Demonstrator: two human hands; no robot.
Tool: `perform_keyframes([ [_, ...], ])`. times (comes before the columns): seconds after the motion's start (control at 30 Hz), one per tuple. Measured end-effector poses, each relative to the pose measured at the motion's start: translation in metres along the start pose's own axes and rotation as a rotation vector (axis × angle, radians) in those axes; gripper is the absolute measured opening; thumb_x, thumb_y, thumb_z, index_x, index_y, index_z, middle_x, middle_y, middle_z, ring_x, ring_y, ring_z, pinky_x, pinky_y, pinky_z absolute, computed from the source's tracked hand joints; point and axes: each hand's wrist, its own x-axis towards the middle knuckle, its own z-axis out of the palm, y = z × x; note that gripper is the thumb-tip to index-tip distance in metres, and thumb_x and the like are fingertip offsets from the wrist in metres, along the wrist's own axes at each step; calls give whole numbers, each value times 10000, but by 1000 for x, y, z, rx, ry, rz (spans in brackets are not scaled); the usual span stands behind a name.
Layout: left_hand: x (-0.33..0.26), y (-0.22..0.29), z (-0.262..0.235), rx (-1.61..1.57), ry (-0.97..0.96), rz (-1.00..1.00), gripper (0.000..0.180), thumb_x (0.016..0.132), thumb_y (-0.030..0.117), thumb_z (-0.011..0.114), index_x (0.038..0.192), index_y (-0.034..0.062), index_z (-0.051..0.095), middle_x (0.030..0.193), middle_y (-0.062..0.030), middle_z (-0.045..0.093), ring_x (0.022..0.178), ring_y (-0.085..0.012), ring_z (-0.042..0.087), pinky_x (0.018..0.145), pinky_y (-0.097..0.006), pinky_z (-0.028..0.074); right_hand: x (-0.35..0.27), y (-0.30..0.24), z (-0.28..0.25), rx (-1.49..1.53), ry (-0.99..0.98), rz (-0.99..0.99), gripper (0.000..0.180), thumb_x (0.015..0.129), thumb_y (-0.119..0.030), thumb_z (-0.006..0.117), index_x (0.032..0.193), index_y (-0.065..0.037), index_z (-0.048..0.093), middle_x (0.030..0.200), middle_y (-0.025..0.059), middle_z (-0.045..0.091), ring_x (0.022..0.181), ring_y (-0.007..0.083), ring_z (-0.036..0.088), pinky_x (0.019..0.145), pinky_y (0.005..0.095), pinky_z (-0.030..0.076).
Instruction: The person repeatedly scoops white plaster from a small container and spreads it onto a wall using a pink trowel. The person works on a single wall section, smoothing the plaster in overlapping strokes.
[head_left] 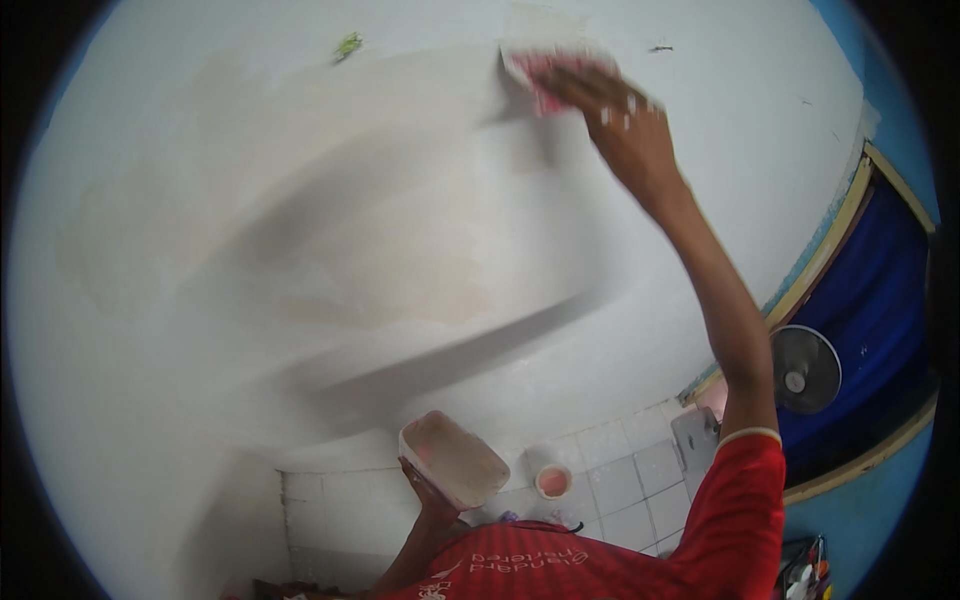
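Observation:
High on the white wall (420, 210), my right hand (630, 130) presses a flat pink-and-white putty spreader (545, 97) against the surface. White smears mark its fingers, and the spreader is slightly blurred. Down at chest height, my left hand (432, 500) grips a rectangular tub (458, 462) at its side and underneath. Pale, greyish-white paste shows inside the tilted tub. Beige damp-looking patches and shadows of my arm and the spreader spread over the wall.
A small pail (552, 482) with pinkish contents stands on the tiled floor (615, 488). To the right are a round fan (805, 370), a dark blue curtain (885, 300) and a yellowish frame (825, 250). A green tuft (347, 46) and a small nail-like piece (661, 48) stick to the wall.

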Motion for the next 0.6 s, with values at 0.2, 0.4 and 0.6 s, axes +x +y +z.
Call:
perform_keyframes([
  [0.2,-18,4,-13,-52,-7,-57,943,941,887,231,1616,241,354,1522,-74,505,1372,-322,526,1135,-571,442,-109,-73,-51,531,-656,376,374,987,-38,616,1324,-175,703,1182,105,749,883,326,728,814,419,605],
  [0.4,5,-8,-33,-45,40,-53,941,942,886,252,1575,206,403,1461,-91,552,1339,-332,557,1109,-552,477,-218,-116,-34,1633,-262,1627,404,1089,-217,588,1425,0,528,1271,81,660,1127,196,650,1000,363,538],
  [0.6,3,-1,-26,-69,91,-60,940,942,887,245,1562,202,416,1439,-91,563,1313,-324,573,1103,-543,481,-190,-126,-29,1444,82,1541,408,1068,-166,626,1409,47,555,1205,94,678,1114,201,656,1036,332,502],
])
